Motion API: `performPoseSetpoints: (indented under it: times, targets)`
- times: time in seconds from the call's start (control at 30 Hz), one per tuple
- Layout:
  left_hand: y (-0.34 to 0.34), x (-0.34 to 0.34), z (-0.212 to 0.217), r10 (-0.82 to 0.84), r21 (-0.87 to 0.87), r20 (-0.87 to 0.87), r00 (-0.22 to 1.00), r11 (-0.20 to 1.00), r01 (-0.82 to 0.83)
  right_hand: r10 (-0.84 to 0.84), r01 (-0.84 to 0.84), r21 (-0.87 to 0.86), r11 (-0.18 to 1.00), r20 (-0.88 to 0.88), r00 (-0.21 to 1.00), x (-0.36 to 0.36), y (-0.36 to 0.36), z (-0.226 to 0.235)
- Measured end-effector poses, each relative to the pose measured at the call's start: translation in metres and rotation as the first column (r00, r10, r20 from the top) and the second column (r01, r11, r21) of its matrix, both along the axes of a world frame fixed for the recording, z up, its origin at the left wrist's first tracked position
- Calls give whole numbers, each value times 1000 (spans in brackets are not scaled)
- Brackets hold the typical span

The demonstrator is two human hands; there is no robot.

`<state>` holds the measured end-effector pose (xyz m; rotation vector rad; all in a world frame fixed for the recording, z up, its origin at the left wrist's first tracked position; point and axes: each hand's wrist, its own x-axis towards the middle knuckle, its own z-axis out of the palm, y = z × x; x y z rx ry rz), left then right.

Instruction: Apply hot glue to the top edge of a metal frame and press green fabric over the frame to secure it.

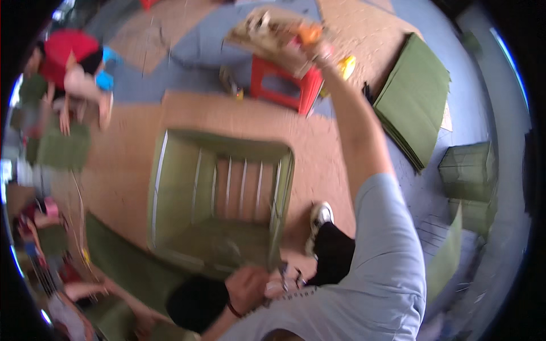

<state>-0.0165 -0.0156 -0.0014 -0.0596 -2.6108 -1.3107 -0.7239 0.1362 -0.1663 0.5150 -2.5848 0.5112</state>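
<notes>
A green fabric-covered box point(170, 187) with a white wire frame lies open-side-up on the brown floor in front of me. My left hand point(247, 288) is closed in a fist on its near right corner, by my knee. My right arm stretches far forward. My right hand point(322, 52) is at a flat cardboard tray point(256, 34) of small parts that rests on a red stool point(310, 88). An orange thing point(310, 33) lies beside the fingers. The hand is blurred, so its grip is unclear.
A stack of green fabric sheets point(412, 96) lies at the right, with finished green boxes point(469, 170) beyond it. More green fabric point(125, 261) spreads at lower left. A person in red point(71, 57) sits at upper left; another person's hand point(79, 292) shows at lower left.
</notes>
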Motion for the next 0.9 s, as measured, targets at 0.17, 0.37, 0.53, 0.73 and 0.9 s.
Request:
performPoseSetpoints:
  times: [0.17, 0.37, 0.53, 0.73, 0.9]
  targets:
    - [5, 7, 24, 184, -87, 42, 982, 980, -180, 410, -111, -642, 758, 337, 847, 119, -23, 88]
    - [8, 9, 14, 252, -37, -44, 967, 967, -254, 859, 175, -965, 194, 253, 444, 316, 34, 208]
    - [6, 22, 18, 248, -130, -64, 967, 958, -254, 937, -13, -959, 284, 274, 215, 425, 65, 232]
    - [-11, 29, 25, 123, -291, -83, 989, 946, -143, 414, -569, -212, 794, 875, 251, 490, 93, 282]
    - [-9, 32, 15, 102, -253, -117, 988, 959, -129, 523, -549, -378, 745, 842, 130, 507, 106, 232]
